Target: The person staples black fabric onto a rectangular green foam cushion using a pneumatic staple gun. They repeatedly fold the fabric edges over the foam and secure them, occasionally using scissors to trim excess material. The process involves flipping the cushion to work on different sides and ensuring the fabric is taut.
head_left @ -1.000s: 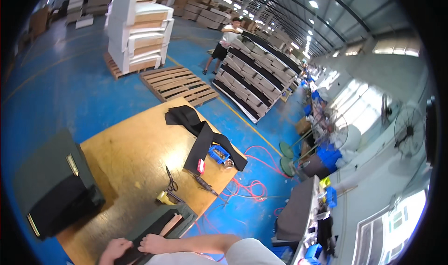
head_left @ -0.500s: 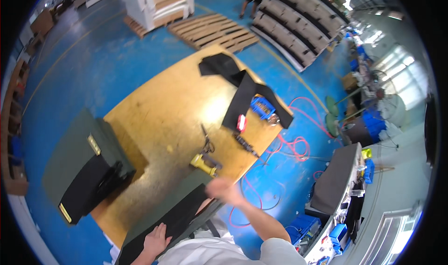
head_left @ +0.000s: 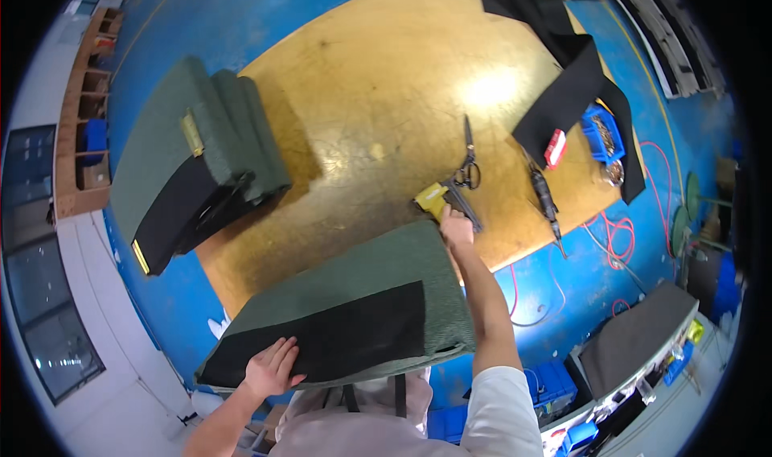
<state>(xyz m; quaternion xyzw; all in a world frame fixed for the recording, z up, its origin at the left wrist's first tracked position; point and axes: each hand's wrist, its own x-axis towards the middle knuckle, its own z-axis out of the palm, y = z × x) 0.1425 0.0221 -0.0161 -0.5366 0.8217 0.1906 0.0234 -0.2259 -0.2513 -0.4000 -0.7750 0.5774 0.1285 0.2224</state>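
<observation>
A green upholstered piece (head_left: 354,256) lies across the near table edge, with a black fabric panel (head_left: 346,328) over its front part. My left hand (head_left: 273,367) rests flat on the panel's left part, fingers stretched and thumb apart. Beyond the piece's right far corner, my right hand (head_left: 458,228) has its fingers closed around the end of a yellow staple gun (head_left: 432,199). The gun is still lying on the table; its grip is partly hidden by my fingers. Black scissors (head_left: 468,163) lie just past it.
Stacked green upholstered pieces (head_left: 193,151) stand at the table's left. On the table's (head_left: 362,103) right are a dark air tool (head_left: 544,195), a red-and-white item (head_left: 555,149), a blue bin (head_left: 601,135) of small parts and black fabric strips (head_left: 563,95). Red hoses (head_left: 618,240) lie on the floor.
My right hand has moved from the upholstered piece's right edge to the staple gun and closed on it. My left hand stays on the black panel. The view has shifted.
</observation>
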